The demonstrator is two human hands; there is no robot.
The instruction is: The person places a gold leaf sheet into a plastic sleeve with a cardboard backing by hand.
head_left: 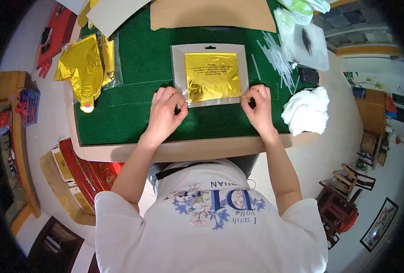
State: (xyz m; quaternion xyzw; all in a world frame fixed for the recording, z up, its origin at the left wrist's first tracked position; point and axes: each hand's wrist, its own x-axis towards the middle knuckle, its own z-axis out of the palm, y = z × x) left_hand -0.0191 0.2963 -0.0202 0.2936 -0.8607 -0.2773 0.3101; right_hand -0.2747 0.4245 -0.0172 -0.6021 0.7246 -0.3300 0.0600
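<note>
A flat, pale-bordered packaging bag [179, 68] with a hang hole at its top lies on the green table covering. Inside it shows a folded gold foil sheet [213, 86] printed with small dark warning text. At the bag's lower left corner, my left hand [165, 111] is closed in a pinch. My right hand [259, 108] pinches the lower right corner the same way. The bag's near edge runs between both hands, and its clear bottom strip is partly hidden by the fingertips.
Gold foil balloons [81, 68] lie at the left, some in clear wrapping. Thin white sticks [277, 59], a black box-like object [308, 75] and a bunched white cloth [306, 110] sit at the right. Cardboard [213, 13] covers the back edge. A box [67, 182] stands below left.
</note>
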